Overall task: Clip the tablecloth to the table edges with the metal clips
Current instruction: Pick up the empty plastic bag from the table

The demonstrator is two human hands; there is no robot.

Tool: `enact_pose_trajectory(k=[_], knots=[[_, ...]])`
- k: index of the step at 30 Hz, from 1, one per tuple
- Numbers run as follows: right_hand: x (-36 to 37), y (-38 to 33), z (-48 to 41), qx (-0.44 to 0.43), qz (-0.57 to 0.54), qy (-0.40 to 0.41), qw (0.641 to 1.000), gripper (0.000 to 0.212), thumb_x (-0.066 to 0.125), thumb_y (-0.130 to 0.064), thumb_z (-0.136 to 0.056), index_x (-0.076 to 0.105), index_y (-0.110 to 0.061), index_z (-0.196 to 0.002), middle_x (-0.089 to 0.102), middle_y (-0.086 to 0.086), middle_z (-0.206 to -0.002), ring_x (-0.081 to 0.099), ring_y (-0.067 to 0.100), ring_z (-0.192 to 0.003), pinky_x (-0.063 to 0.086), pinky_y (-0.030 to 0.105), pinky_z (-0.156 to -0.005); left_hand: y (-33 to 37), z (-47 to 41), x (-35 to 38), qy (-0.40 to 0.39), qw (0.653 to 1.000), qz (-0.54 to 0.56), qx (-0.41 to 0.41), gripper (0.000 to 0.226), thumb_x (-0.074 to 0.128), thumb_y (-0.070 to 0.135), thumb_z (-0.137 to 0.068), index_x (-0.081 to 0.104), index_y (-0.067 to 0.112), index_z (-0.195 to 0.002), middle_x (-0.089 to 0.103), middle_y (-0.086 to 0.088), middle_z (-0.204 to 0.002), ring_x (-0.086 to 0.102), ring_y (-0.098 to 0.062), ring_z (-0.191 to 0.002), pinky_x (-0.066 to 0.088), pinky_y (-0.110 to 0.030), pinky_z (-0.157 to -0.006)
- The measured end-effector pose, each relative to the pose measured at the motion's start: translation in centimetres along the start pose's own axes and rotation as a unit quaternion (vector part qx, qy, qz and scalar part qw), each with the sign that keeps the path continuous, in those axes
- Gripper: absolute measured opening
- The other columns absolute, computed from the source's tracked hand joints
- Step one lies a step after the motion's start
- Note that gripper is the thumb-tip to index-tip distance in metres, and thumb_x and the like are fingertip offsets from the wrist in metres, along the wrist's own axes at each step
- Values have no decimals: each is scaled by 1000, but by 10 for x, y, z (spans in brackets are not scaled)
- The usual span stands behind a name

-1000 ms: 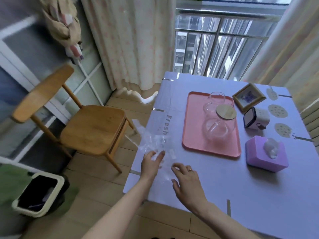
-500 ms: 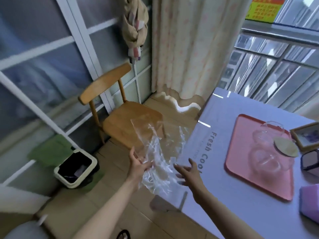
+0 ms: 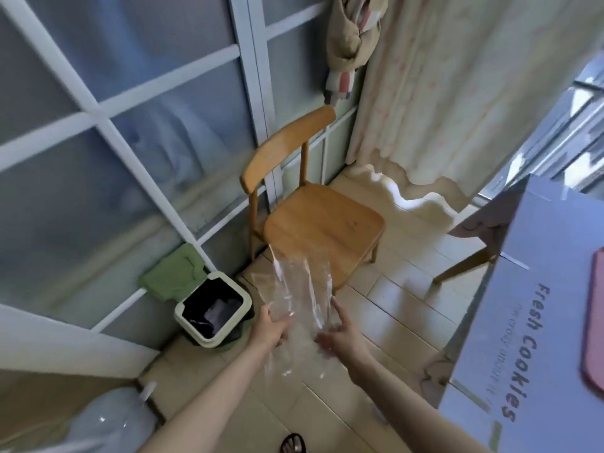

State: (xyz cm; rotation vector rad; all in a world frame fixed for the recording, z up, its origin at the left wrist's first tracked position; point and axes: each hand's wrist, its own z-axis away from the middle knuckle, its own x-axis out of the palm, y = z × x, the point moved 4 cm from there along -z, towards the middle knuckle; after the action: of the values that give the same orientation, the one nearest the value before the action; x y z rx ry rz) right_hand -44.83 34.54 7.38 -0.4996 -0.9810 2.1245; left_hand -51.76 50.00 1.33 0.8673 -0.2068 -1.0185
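Tablecloth [image 3: 539, 322], lilac w/ "Fresh Cookies" print, lies spread at far right, pink tray [image 3: 595, 322] on it. L hand [image 3: 271, 328] grips a clear bag [image 3: 300, 289], fingers curled round it, over the floor just right of bin [image 3: 212, 317]. R hand [image 3: 343, 338] touches bag's other side, index out; can't tell if it pinches. Chair [image 3: 323, 230] behind.

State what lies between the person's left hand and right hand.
In the head view, a crumpled clear plastic bag: the left hand grips it, the right hand touches it.
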Motion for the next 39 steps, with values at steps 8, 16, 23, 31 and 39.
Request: enact_pose_trajectory(k=[8, 16, 23, 31, 39], knots=[[76, -2, -86, 89, 63, -40, 993, 69, 54, 0, -86, 25, -18, -146, 57, 7, -87, 54, 12, -60, 49, 19, -50, -43, -57, -85, 83, 988, 35, -128, 42, 67, 2, -81, 38, 9, -111, 56, -9, -82, 53, -17, -57, 40, -27, -51], [140, 4, -169, 134, 126, -39, 982, 52, 52, 3, -84, 40, -8, -133, 64, 12, -89, 60, 15, -62, 51, 22, -51, -65, -115, -147, 146, 964, 109, -196, 59, 65, 5, -84, 27, 8, -128, 57, -13, -76, 54, -20, -53, 42, -17, -32], [191, 31, -236, 192, 180, -42, 964, 57, 51, 3, -82, 41, -3, -137, 64, 7, -79, 58, 9, -51, 45, 16, -43, -90, -159, -178, 104, 962, 127, -219, 30, 59, 2, -87, 37, 8, -107, 56, -14, -91, 58, -24, -68, 48, -33, -60], [252, 85, -322, 239, 244, -34, 939, 50, 53, 3, -84, 44, 3, -134, 65, 13, -93, 55, 14, -49, 50, 25, -51, -145, -224, -216, -22, 959, 104, -263, 27, 61, 20, -89, 48, 19, -113, 57, -3, -108, 57, -20, -91, 49, -31, -70], [304, 121, -409, 212, 298, -41, 930, 33, 57, -8, -87, 57, 3, -118, 60, 9, -83, 61, 23, -73, 49, 28, -61, -202, -307, -230, -13, 974, 57, -218, 34, 63, 32, -87, 52, 20, -116, 52, -2, -118, 55, -16, -101, 47, -24, -71]])
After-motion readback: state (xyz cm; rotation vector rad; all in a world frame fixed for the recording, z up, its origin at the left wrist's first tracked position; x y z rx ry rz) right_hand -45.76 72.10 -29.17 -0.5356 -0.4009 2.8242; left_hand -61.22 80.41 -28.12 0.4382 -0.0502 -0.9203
